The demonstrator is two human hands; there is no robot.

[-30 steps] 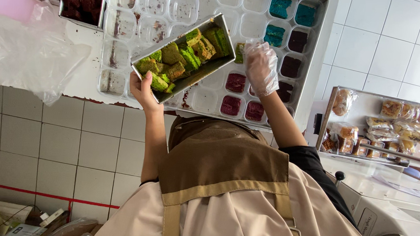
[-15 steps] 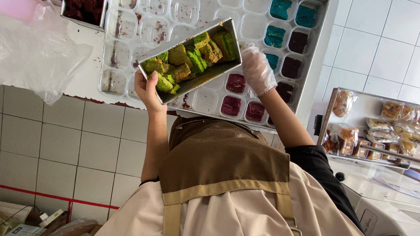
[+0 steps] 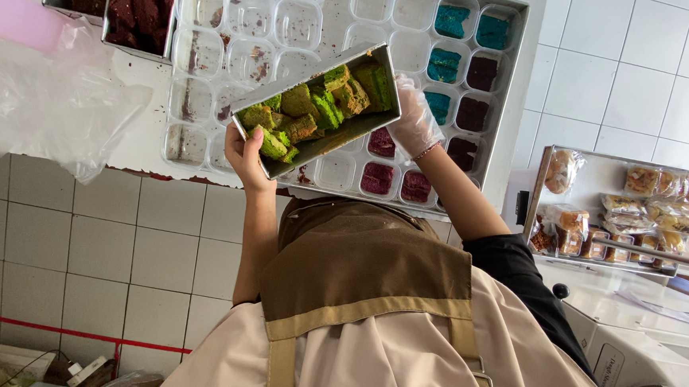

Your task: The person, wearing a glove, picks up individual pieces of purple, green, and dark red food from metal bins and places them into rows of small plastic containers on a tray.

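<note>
With my bare left hand (image 3: pixel 245 154) and gloved right hand (image 3: pixel 414 124) clamped on opposite ends of the tilted loaf tin (image 3: pixel 318 108), its green cake pieces (image 3: pixel 311 110) between my grips could slide out, I judge.

Both arms are stretched out away from the body toward the far side, left forearm bare and nearly straight up, right one angling in from the right with a black sleeve down to about the elbow. The left hand (image 3: pixel 247 152) is bare, thumb up and fingers wrapped in a closed grip. The right hand (image 3: pixel 416 126) wears a thin clear glove, palm turned left, fingers partly hidden so I can't tell its grip.
</note>
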